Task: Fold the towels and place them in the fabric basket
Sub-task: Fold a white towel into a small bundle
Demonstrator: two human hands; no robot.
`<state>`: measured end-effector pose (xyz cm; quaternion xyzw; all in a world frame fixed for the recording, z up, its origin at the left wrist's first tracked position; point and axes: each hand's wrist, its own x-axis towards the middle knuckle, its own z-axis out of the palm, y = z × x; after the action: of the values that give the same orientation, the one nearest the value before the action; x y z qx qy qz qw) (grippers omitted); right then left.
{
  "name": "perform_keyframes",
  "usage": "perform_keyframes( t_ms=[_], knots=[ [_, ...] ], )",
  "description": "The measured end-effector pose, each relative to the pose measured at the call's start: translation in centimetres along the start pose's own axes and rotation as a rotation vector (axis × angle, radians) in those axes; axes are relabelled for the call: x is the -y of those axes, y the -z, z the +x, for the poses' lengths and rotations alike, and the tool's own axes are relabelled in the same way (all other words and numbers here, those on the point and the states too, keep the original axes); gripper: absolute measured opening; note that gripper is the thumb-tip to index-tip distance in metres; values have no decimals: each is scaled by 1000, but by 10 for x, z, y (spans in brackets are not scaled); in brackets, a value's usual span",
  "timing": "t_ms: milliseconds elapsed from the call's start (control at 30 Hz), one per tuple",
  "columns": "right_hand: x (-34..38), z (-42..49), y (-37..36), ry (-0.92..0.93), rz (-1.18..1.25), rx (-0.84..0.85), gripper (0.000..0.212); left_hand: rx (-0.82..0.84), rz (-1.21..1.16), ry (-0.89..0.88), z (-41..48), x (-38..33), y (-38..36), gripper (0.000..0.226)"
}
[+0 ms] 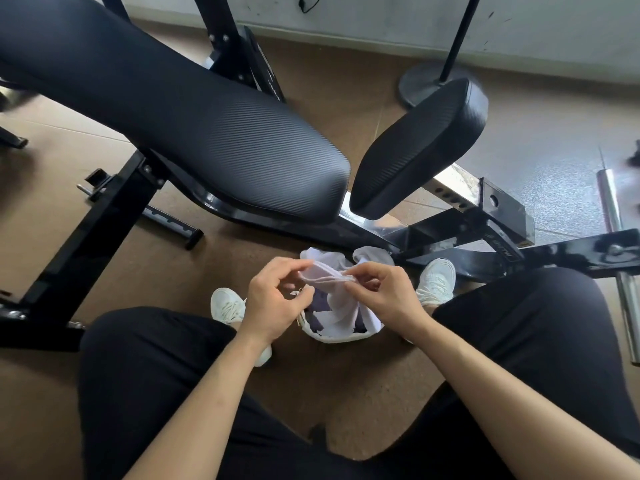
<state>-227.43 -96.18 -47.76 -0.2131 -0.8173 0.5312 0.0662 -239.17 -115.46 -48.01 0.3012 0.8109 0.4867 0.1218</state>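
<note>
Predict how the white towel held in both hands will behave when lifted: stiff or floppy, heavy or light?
Probably floppy: the white towel sags and creases between the left hand and right hand. Likely light, since fingertip pinches alone hold it. It should drape, not roll.

The towel (341, 303) is recorded as white. The fabric basket (332, 339) is noted with an off-white rim, and dark purplish patches are seen inside it. The long bench pad (207, 133) and the short seat pad (415, 150) are logged as black with a fine diagonal ribbed pattern. The frame (86, 237) is glossy black. The floor (173, 271) is tan, and the mat (554, 150) is grey and speckled. The left shoe (227, 304) and right shoe (436, 278) are white and the trousers (156, 375) black. The wall (381, 15) is pale grey-white and the bar (613, 209) chrome.
</note>
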Motion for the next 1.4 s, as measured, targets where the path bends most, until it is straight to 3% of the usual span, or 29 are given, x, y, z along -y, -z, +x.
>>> perform_keyframes(
  t_ms=[67,167,233,300,367,500,700,867,1000,1100,1233,1400],
  knots=[
    [4,0,8,20,-3,49,12,34,169,-74,2,2,2,61],
    [11,-1,18,43,16,102,9,209,378,-35,3,8,1,86],
    [14,-1,24,41,45,123,9,241,407,-2,1,13,-2,75],
    [14,0,29,38,68,115,9,169,370,-40,1,18,-2,41],
    [12,2,34,37,53,84,8,105,293,3,2,18,1,24],
    [5,9,40,-10,-27,22,9,57,-29,179,3,7,7,18],
    [5,9,38,0,-119,46,21,24,-236,186,2,-6,5,14],
    [16,5,23,173,-365,129,40,80,-282,190,-3,-11,-2,23],
    [25,6,5,359,-409,110,22,120,-328,173,-6,-12,-4,27],
    [29,5,7,332,-289,97,12,144,-331,184,-5,-12,-1,26],
    [42,-4,17,318,-177,112,15,191,-381,246,-5,-11,-4,28],
    [42,-9,32,364,-288,347,21,215,-379,239,-3,-13,-5,27]
  ],
)
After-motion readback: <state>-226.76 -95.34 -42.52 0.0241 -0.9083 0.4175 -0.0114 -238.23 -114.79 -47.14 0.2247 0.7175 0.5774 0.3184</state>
